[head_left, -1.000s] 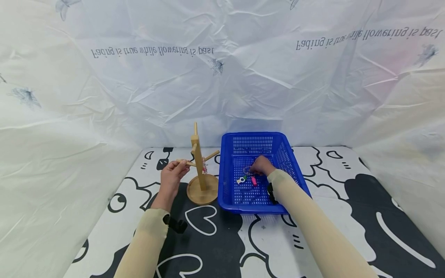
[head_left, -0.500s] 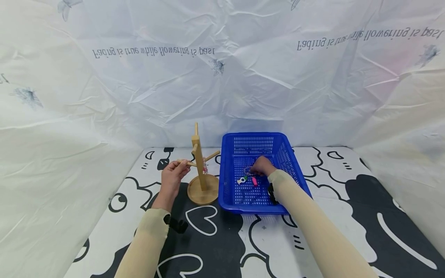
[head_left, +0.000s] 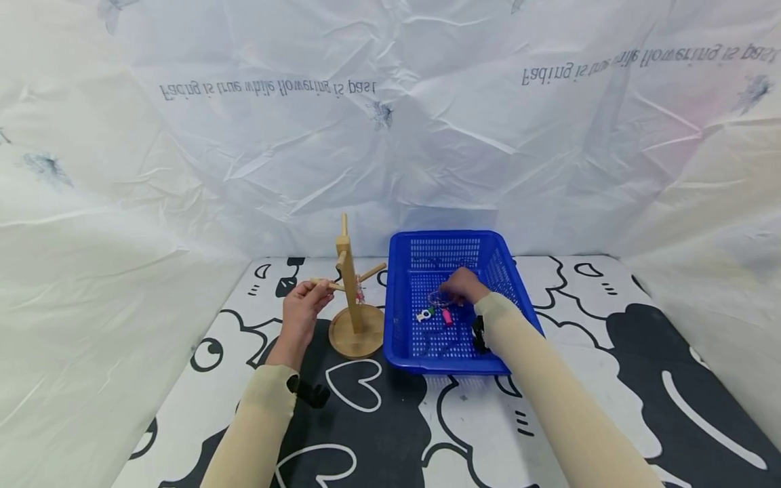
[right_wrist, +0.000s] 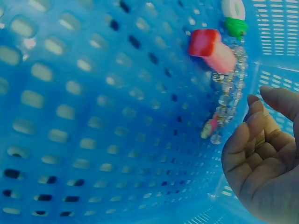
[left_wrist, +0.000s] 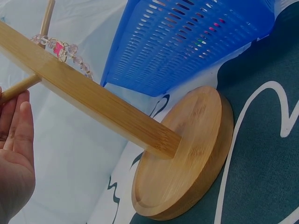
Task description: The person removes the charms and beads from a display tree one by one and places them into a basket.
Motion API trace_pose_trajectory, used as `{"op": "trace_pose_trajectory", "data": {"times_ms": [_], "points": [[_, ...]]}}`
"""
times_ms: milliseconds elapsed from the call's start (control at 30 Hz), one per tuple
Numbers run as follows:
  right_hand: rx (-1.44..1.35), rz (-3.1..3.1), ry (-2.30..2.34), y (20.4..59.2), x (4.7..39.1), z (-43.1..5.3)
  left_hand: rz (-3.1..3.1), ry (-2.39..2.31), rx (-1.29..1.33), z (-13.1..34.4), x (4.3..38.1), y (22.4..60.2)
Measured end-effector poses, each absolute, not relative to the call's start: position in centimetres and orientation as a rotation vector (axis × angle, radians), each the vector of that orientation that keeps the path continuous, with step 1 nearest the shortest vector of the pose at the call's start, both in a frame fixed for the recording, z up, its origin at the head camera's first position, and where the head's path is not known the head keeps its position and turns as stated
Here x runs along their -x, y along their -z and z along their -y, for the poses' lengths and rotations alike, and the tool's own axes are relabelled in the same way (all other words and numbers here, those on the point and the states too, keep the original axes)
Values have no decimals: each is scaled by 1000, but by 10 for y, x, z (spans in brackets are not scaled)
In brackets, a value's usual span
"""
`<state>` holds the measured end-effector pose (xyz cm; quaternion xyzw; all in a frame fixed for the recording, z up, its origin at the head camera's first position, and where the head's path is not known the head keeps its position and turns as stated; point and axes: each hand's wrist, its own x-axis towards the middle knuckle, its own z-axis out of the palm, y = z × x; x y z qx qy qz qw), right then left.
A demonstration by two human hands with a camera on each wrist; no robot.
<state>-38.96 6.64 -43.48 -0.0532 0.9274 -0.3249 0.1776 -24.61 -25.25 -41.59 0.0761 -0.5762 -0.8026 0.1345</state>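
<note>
My left hand (head_left: 303,303) pinches a peg (left_wrist: 18,89) on the left side of a wooden stand (left_wrist: 98,98) with a round base. On another peg (head_left: 373,272) of that stand hangs a bracelet of clear pinkish beads (left_wrist: 72,50) with a pink charm. Inside a blue plastic basket (head_left: 399,364), my right hand (right_wrist: 261,154) has its fingers loosely bent beside a second beaded bracelet (right_wrist: 224,99). The right wrist view shows no beads between its thumb and fingers. Close by lie a pink piece (head_left: 447,318) and a white ring-shaped piece with green (right_wrist: 234,14).
The basket stands right of the wooden stand, its left wall close to the round base (head_left: 342,344). Both are on a black-and-white cartoon cloth (head_left: 464,434). White sheeting (head_left: 390,169) with printed words rises behind and at both sides.
My right hand has shifted slightly up and right inside the basket, and more of the bracelet near its fingertips shows. My left hand keeps its hold on the peg.
</note>
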Motion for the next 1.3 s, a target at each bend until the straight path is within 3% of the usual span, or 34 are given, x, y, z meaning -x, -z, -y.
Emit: {"op": "trace_pose_trajectory", "data": {"times_ms": [800,1300], "points": [[440,-2418,1201,359,352,-47,1701,2304,-218,253,245,416],[624,-2440,1353,326,312,0,1693,2321,-226,253,245,416]]}}
